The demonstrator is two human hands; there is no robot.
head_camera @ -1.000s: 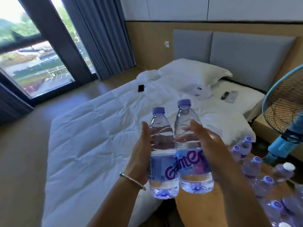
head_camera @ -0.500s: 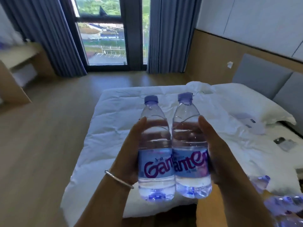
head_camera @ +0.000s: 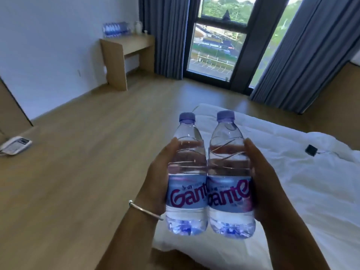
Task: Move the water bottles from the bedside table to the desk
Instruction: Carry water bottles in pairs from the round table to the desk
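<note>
Bottles of water, two of them, are held upright and side by side in front of the camera, touching along their labelled bodies. The left bottle is gripped by the left hand, whose fingers are curled round its outer side with the thumb laid against the clear upper part; a thin bracelet is worn on that wrist. The right bottle is gripped in the same way by the right hand, fingers wrapped round its outer side. Both bottles are capped in pale purple and are carried in the air, above the edge of a bed covered in white bedding, on which a small dark device is lying. Across the wooden floor, a desk is set against the white wall beside grey curtains; a row of further bottles is standing on its top. A white telephone is seen at the left edge.
</note>
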